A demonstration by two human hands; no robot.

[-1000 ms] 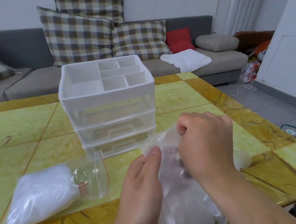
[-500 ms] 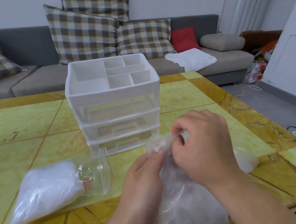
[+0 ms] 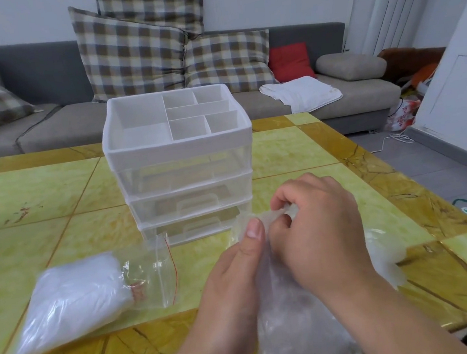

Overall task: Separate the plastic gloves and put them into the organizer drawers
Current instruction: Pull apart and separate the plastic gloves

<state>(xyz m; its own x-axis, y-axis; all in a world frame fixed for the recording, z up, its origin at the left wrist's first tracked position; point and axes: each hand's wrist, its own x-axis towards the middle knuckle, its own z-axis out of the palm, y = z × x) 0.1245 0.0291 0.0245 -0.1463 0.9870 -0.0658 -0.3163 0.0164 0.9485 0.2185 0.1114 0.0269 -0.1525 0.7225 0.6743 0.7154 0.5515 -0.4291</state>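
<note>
Pinching top edge of thin clear plastic glove [image 3: 286, 309]: right hand [image 3: 319, 234], fingers curled round film. Left hand [image 3: 232, 286] grips same glove just beside, thumb pressed flat on it. Glove hangs between both hands, near front of three-drawer organizer [image 3: 178, 153], drawers pushed in. Zip bag [image 3: 75, 300] of white gloves lies at left on yellow table [image 3: 27, 198]. Crumpled film [image 3: 384, 253] just right of right wrist.

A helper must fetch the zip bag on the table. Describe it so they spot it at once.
On the yellow tiled table, look front-left of the white drawer organizer. The zip bag lies there: clear, red seal line, stuffed with a white wad. Unlike the plastic glove between the left hand and right hand, it lies untouched.
</note>
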